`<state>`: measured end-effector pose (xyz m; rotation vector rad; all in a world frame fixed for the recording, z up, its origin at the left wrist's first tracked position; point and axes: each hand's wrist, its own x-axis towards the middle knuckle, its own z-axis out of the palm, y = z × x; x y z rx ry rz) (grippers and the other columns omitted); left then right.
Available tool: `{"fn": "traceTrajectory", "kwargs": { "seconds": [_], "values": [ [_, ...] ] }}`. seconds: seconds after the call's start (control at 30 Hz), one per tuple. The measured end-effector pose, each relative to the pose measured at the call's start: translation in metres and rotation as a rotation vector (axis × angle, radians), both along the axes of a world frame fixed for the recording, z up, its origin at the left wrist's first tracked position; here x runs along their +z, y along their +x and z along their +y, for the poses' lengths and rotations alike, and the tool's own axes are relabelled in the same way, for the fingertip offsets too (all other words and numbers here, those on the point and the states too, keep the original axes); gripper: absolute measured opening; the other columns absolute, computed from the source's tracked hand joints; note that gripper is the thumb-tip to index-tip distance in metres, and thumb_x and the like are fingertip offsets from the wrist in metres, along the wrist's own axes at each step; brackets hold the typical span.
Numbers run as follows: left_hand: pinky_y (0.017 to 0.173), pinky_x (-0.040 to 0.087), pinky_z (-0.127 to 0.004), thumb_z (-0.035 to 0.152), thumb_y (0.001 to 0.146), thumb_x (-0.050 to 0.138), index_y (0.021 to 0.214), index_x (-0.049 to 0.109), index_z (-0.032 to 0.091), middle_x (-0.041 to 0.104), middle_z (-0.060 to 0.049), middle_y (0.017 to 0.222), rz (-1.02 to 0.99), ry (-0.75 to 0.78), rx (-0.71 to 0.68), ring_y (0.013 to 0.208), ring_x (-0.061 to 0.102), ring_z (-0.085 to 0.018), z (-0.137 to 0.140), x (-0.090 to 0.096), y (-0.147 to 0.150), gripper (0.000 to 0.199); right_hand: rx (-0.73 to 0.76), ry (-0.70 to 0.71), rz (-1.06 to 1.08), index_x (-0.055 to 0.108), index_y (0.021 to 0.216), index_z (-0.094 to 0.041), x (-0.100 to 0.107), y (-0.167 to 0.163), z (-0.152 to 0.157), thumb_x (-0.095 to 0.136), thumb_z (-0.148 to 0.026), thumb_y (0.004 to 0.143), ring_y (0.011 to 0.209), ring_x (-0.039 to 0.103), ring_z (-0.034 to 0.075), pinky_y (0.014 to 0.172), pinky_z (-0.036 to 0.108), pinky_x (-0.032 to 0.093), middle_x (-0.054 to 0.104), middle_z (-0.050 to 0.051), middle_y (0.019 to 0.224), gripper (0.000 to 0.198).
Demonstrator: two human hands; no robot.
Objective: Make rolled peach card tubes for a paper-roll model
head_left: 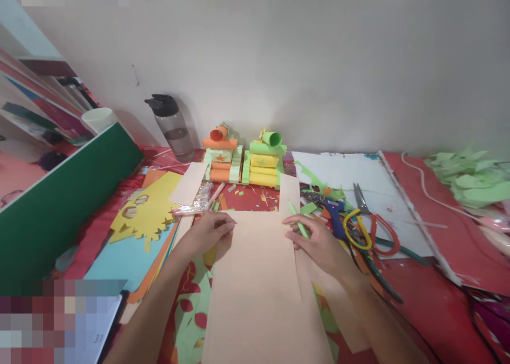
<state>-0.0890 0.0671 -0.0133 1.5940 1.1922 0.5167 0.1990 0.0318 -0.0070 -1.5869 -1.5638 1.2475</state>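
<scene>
A large peach paper sheet (258, 311) lies in front of me, with a narrower peach piece (263, 247) on top of it. My left hand (211, 234) pinches the upper left edge of the paper, thumb and forefinger together. At the upper right edge, my right hand (313, 239) is closed around a light green pen (298, 220), its fingertips touching the paper. Smaller peach strips (290, 188) lie just beyond the hands. Behind them stand two paper models made of rolled tubes, one orange and pale green (221, 157), the other yellow and green (265, 159).
To the right lie scissors (372, 220) with red and yellow handles and a blue glue gun (337, 215). A water bottle (173, 130) stands at the back left. Yellow cut paper (147, 210) rests on coloured sheets beside a green board (71, 210). Green scraps (470, 178) are heaped far right.
</scene>
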Motion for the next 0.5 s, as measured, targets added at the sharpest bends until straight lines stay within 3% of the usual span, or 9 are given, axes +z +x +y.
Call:
{"fn": "traceTrajectory", "kwargs": {
  "seconds": [0.4, 0.5],
  "values": [
    [0.064, 0.045, -0.026, 0.045, 0.090, 0.050, 0.090, 0.069, 0.017, 0.064, -0.002, 0.074, 0.024, 0.012, 0.001, 0.068, 0.059, -0.016, -0.002, 0.005, 0.003, 0.034, 0.001, -0.002, 0.061, 0.066, 0.100, -0.024, 0.000, 0.000, -0.001, 0.064, -0.035, 0.081, 0.064, 0.056, 0.013, 0.064, 0.028, 0.052, 0.053, -0.001, 0.083, 0.022],
    [0.071, 0.047, -0.027, 0.044, 0.091, 0.050, 0.100, 0.071, 0.020, 0.070, -0.005, 0.090, 0.009, 0.038, -0.018, 0.082, 0.063, -0.019, -0.004, 0.010, 0.005, 0.033, 0.017, -0.015, 0.074, 0.067, 0.102, -0.024, 0.002, -0.001, -0.001, 0.064, -0.033, 0.082, 0.063, 0.056, 0.013, 0.063, 0.027, 0.052, 0.052, -0.002, 0.083, 0.022]
  ]
}}
